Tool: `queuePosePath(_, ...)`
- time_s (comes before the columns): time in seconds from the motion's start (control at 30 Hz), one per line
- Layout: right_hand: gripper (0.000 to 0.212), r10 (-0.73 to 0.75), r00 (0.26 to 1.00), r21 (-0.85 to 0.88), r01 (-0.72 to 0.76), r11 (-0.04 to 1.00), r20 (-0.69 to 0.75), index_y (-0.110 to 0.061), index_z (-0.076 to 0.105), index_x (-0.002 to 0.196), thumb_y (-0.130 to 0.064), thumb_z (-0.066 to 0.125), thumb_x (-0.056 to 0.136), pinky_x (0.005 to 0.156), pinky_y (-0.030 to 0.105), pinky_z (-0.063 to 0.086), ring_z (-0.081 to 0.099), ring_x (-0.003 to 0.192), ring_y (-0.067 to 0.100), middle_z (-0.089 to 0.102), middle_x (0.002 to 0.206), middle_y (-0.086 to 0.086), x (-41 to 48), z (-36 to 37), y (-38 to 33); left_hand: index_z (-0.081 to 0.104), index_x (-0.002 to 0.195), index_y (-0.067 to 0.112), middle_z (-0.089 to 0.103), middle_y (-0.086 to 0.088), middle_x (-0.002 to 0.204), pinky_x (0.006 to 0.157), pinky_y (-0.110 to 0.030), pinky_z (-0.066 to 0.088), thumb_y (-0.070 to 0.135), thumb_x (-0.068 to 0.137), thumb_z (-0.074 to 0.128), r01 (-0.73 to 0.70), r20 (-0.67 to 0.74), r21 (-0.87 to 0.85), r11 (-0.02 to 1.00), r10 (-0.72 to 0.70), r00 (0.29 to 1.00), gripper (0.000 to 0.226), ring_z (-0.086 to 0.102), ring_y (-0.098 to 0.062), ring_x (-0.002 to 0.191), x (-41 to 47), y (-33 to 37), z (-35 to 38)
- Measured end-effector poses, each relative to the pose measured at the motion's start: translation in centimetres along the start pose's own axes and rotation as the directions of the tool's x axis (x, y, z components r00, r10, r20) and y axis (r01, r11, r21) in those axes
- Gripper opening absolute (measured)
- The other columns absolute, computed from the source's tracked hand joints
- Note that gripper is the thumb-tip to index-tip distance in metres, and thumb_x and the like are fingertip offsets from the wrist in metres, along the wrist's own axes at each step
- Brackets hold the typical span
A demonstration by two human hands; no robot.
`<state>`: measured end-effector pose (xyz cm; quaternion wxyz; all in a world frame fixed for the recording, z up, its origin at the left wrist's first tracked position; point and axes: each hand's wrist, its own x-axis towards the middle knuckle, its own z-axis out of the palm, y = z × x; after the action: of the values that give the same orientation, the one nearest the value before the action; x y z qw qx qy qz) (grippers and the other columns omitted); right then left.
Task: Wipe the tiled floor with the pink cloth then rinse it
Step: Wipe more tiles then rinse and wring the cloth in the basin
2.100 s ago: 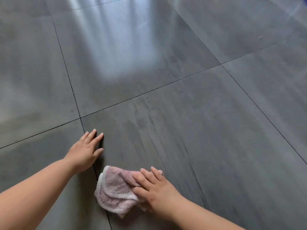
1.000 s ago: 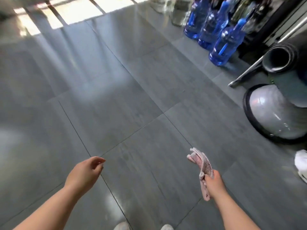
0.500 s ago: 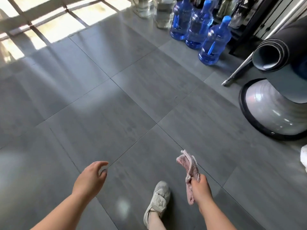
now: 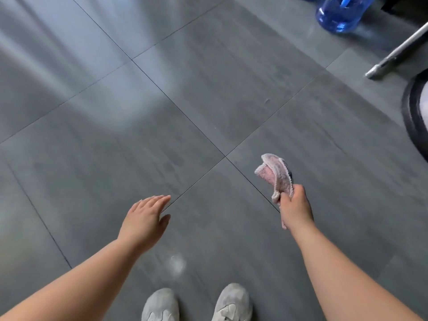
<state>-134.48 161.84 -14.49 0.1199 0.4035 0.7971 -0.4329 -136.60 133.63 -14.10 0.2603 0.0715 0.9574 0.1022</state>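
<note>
I am standing over the grey tiled floor [image 4: 208,93]. My right hand [image 4: 295,205] grips the pink cloth [image 4: 275,174], which is bunched and sticks up and to the left out of my fist, with a short tail hanging below it. The cloth is held in the air, clear of the floor. My left hand [image 4: 146,218] hovers palm down with straight, relaxed fingers and holds nothing. My two pale shoes [image 4: 196,304] stand side by side at the bottom edge.
A blue water bottle [image 4: 340,12] stands at the top right. A metal pole [image 4: 393,52] lies slanted on the floor beside it. A round black-rimmed object [image 4: 414,112] sits at the right edge. A small bright reflection [image 4: 177,265] shows on the tile before my feet.
I have risen from wiping on the floor to standing, lifting the cloth in my right hand. My left hand left the floor. The view has tilted back down, and both feet now show.
</note>
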Motion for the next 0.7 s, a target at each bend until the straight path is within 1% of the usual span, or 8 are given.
queuePosePath(0.07, 0.004, -0.019, 1.0, -0.013, 0.019, 1.0, -0.013, -0.012, 0.042, 0.091, -0.009, 0.04, 0.09, 0.065, 0.031, 0.038, 0.045, 0.075, 0.027, 0.057, 0.102, 0.013, 3.5, 2.0, 0.2, 0.026, 0.141, 0.024, 0.028, 0.006, 0.151, 0.116, -0.027, 0.013, 0.031, 0.093, 0.039, -0.003, -0.012, 0.006, 1.0, 0.003, 1.0, 0.05, 0.023, -0.012, 0.14, 3.4, -0.9, 2.2)
queuePosePath(0.13, 0.025, -0.046, 0.999, -0.16, 0.049, 0.986, 0.019, -0.01, 0.046, 0.113, -0.013, 0.045, 0.089, 0.083, 0.036, 0.04, 0.049, 0.1, 0.029, 0.051, 0.128, 0.016, 6.9, 4.4, 1.0, 0.021, 0.142, 0.025, 0.022, 0.005, 0.153, 0.117, -0.029, 0.009, 0.034, 0.093, 0.039, -0.003, -0.015, 0.014, 1.0, 0.003, 1.0, 0.052, 0.018, -0.012, 0.142, 7.0, -1.9, 4.6)
queuePosePath(0.2, 0.053, -0.051, 0.997, -0.399, 0.072, 0.914, 0.063, -0.016, 0.035, 0.137, -0.025, 0.051, 0.088, 0.109, 0.042, 0.024, 0.025, 0.137, 0.027, 0.021, 0.153, 0.01, 9.0, 6.6, 1.7, 0.011, 0.144, 0.028, 0.008, 0.004, 0.156, 0.118, -0.032, 0.004, 0.042, 0.092, 0.037, 0.019, 0.017, 0.051, 0.999, -0.02, 1.0, 0.06, 0.008, -0.014, 0.145, 9.9, -2.8, 6.5)
queuePosePath(0.37, 0.078, -0.147, 0.98, -0.633, 0.197, 0.748, 0.132, -0.03, 0.002, 0.148, -0.052, 0.047, 0.088, 0.116, 0.044, -0.004, -0.013, 0.144, 0.021, -0.013, 0.157, 0.003, 17.1, 13.5, 4.1, -0.023, 0.139, 0.028, -0.028, 0.006, 0.149, 0.114, -0.044, -0.015, 0.085, 0.064, 0.024, 0.107, 0.05, 0.119, 0.987, -0.113, 0.992, 0.105, -0.022, -0.018, 0.142, 17.2, -7.7, 12.6)
queuePosePath(0.47, 0.073, -0.285, 0.957, -0.56, 0.208, 0.802, -0.053, -0.022, 0.012, 0.148, -0.042, 0.05, 0.089, 0.116, 0.04, 0.0, -0.007, 0.145, 0.025, -0.004, 0.158, 0.009, 19.6, 16.7, 4.4, -0.036, 0.12, 0.021, -0.04, 0.011, 0.129, 0.08, -0.029, -0.048, 0.094, 0.012, -0.017, 0.05, 0.033, 0.036, 0.998, -0.051, 0.998, 0.132, -0.037, -0.009, 0.126, 19.1, -10.2, 14.9)
queuePosePath(0.57, 0.07, -0.258, 0.958, -0.488, 0.167, 0.857, -0.126, -0.014, 0.017, 0.147, -0.033, 0.052, 0.09, 0.116, 0.038, 0.003, -0.001, 0.144, 0.029, 0.002, 0.157, 0.014, 19.3, 19.8, 2.7, -0.04, 0.115, 0.023, -0.042, 0.011, 0.125, 0.069, -0.026, -0.05, 0.09, 0.007, -0.025, 0.037, 0.115, 0.029, 0.999, -0.04, 0.992, 0.128, -0.039, -0.008, 0.121, 18.7, -10.3, 14.6)
queuePosePath(0.63, 0.067, -0.439, 0.898, -0.552, 0.35, 0.757, -0.034, -0.008, 0.023, 0.145, -0.03, 0.049, 0.087, 0.116, 0.04, 0.012, 0.017, 0.142, 0.033, 0.018, 0.154, 0.018, 18.0, 22.9, 1.2, -0.038, 0.117, 0.023, -0.042, 0.012, 0.126, 0.07, -0.026, -0.05, 0.09, 0.008, -0.024, 0.042, 0.093, -0.006, 0.999, -0.041, 0.995, 0.129, -0.039, -0.008, 0.122, 19.0, -10.5, 14.7)
queuePosePath(0.7, 0.066, -0.657, 0.738, -0.622, 0.59, 0.515, 0.155, -0.009, 0.04, 0.133, -0.034, 0.041, 0.071, 0.106, 0.039, 0.033, 0.053, 0.123, 0.029, 0.053, 0.135, 0.014, 16.3, 26.2, 0.4, -0.025, 0.132, 0.022, -0.028, 0.009, 0.139, 0.081, -0.025, -0.048, 0.095, 0.02, -0.018, 0.043, 0.025, -0.026, 0.999, -0.043, 0.999, 0.133, -0.033, -0.008, 0.13, 19.2, -10.8, 15.1)
